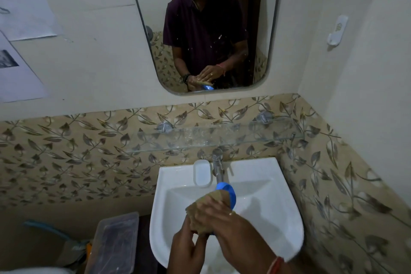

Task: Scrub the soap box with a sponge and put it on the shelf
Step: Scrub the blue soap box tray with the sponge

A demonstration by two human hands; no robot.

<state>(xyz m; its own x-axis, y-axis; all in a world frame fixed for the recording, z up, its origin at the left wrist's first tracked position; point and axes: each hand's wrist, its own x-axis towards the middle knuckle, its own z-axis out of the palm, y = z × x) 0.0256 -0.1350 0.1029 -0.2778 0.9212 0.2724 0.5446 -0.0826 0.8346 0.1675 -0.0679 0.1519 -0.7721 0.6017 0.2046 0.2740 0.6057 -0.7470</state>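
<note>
Right now the blue box (227,191) is held over the sink (278,184), just under the tap (218,165), with only its far end and one edge showing past the brown sponge (208,211). The right hand (219,218) lies on top, fingers pressing the sponge down onto the box. The left hand (189,244) comes in from below and seems to grip the near end of box and sponge, though its fingers are too tangled with the other hand to say how firmly.

Wet plastic and a soapy sponge make for a poor hold, I judge: a hard stroke could shoot the box out of the hands and into the basin. The tap stands close in front, so a forward push may knock the box against it. Later, the glass shelf (211,138) looks narrow and spotted with water, so a dripping box set near its edge might slide off.

Most of the box is covered, so whether it has a lid or is clean cannot be told. A white dish (202,172) sits on the sink rim beside the tap. The mirror (206,29) repeats the hands, small and dim.
</note>
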